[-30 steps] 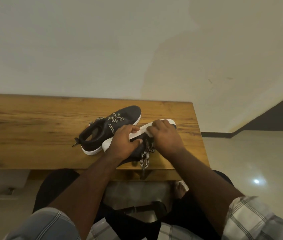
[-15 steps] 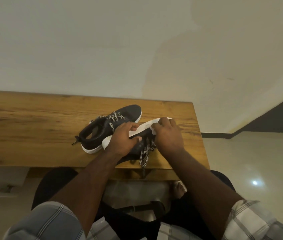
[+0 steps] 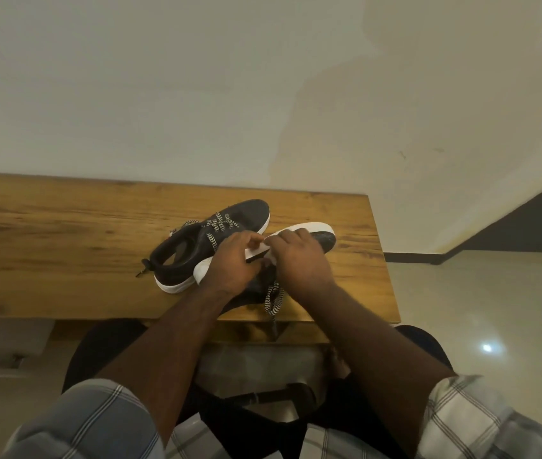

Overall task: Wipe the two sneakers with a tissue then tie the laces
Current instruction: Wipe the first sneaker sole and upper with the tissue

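Nearest the viewer: two plaid sleeves (image 3: 97,422), bare forearms running from them up to a wooden table (image 3: 64,246).

Left hand (image 3: 230,263): fingers curled over the white sole edge of the near sneaker (image 3: 324,238), holding it tipped on its side.

Right hand (image 3: 299,260): fingers bent down against the same sole just beside the left hand's fingertips; a scrap of white tissue (image 3: 271,260) shows under the palm, pinched against the shoe.

Near sneaker: dark upper, white sole turned up and away from the viewer; long axis slanted, toe beyond the right hand toward the table's right edge, heel below the left hand. Its checked lace (image 3: 273,301) hangs loose under the right wrist, reaching the table's near edge.

Far sneaker (image 3: 210,240): upright on its sole, beyond and left of the left hand, touching the near one; roughly parallel, toe away, heel toward the viewer, laces untied.

Table: broad bare wood left of the hands; narrow strip to the right, then floor (image 3: 495,309). Far edge meets a pale wall (image 3: 196,94).
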